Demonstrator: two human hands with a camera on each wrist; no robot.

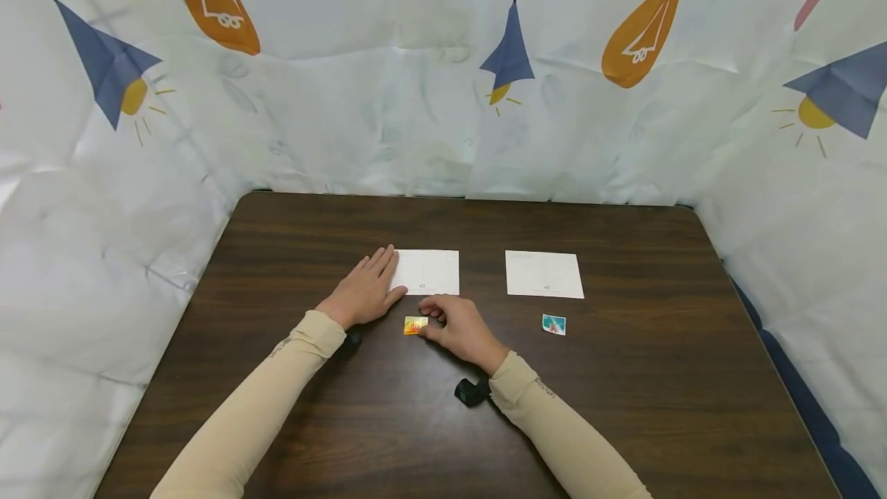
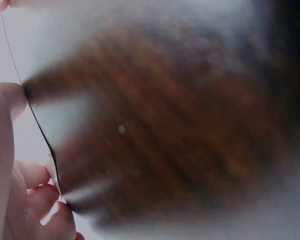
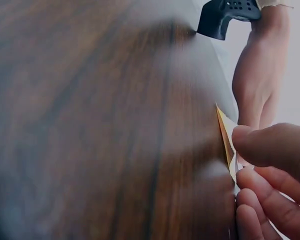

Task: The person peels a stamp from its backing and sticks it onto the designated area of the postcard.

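A white card (image 1: 430, 272) with a small printed mark lies on the dark table. My left hand (image 1: 367, 287) rests flat across its left edge, fingers spread and pointing away; the left wrist view shows those fingertips (image 2: 61, 222) on the tabletop. Just below the card is a small yellow-orange stamp (image 1: 413, 325). My right hand (image 1: 459, 327) pinches the stamp's right side between thumb and curled fingers. Close up in the right wrist view, the stamp (image 3: 225, 137) has a toothed edge and stands tilted beside the thumb.
A second white card (image 1: 544, 274) lies to the right, with a teal stamp (image 1: 553, 324) below it. Dark wood table (image 1: 624, 422) extends around them. Printed white cloth (image 1: 388, 122) hangs behind and at both sides. A black wrist camera (image 1: 471, 392) sits under my right wrist.
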